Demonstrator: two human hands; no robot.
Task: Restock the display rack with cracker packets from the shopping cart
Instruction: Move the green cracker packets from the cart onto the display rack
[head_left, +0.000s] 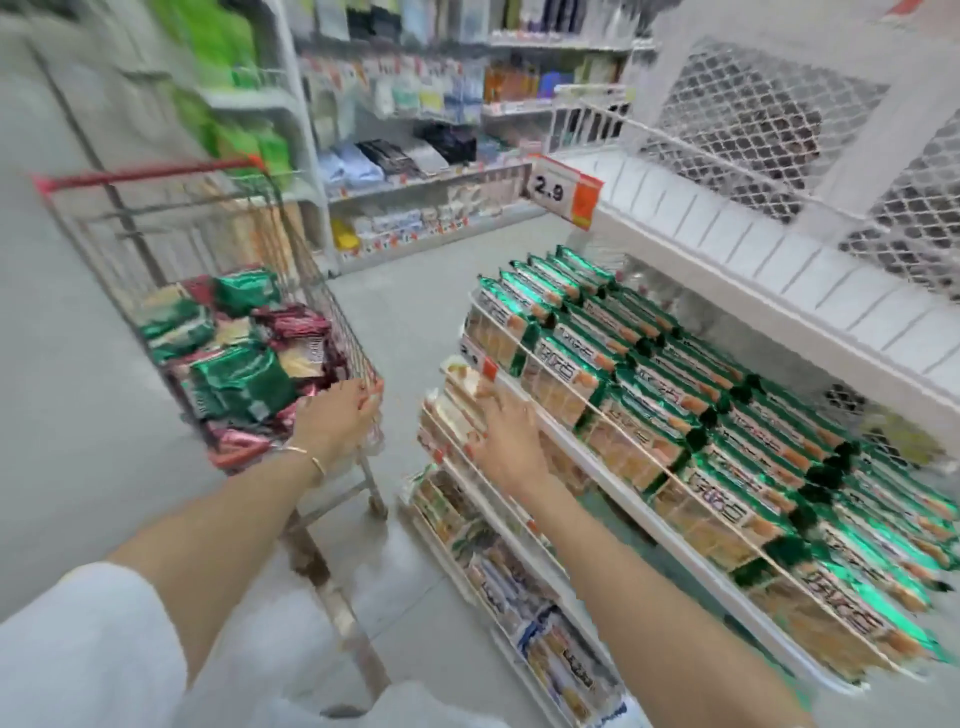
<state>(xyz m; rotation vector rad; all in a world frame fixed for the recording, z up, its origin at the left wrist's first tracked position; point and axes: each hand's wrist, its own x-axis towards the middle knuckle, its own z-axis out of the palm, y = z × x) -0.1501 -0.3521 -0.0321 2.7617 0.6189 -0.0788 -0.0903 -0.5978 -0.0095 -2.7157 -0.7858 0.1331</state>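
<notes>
A: What's blurred?
B: Labels. Left hand (340, 415) curls over wire shopping cart (145, 175) rim, nine o'clock, glossy cracker packets (236, 379) inside; right hand (506, 441), fingers spread, presses shelved packets (460, 378) on display rack (613, 480), three o'clock.

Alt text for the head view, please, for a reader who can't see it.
A person's left hand grips the rim of a shopping cart holding green and maroon cracker packets, while the right hand, fingers spread, reaches the end of a display rack lined with green packets. The frame is motion-blurred.
</notes>
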